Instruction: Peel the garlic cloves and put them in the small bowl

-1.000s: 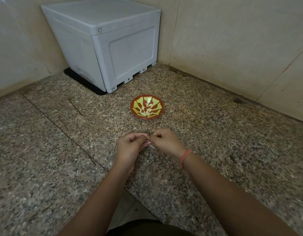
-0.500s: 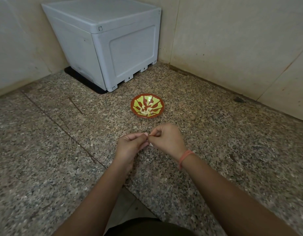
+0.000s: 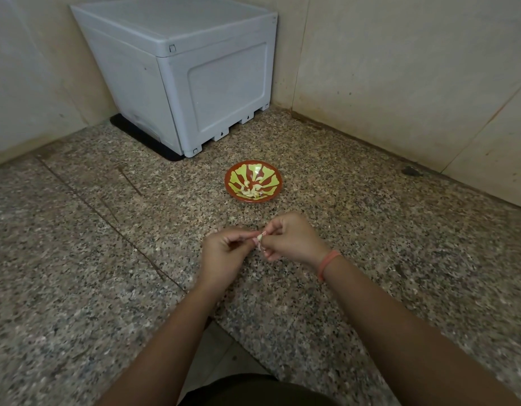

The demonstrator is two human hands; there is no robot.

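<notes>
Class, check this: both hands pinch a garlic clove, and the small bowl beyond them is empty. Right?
No: the head view shows pale peeled cloves lying in the small bowl. The left hand and right hand do pinch a garlic clove.

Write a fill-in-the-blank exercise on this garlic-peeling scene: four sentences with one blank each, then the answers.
1. The garlic clove is pinched by ____ hands, the left hand and the right hand.
2. The small bowl is patterned in red-brown and ____.
3. The orange wristband sits on the ____ wrist.
4. The peeled cloves lie ____ the small bowl.

Missing words: both; green; right; in.
</notes>
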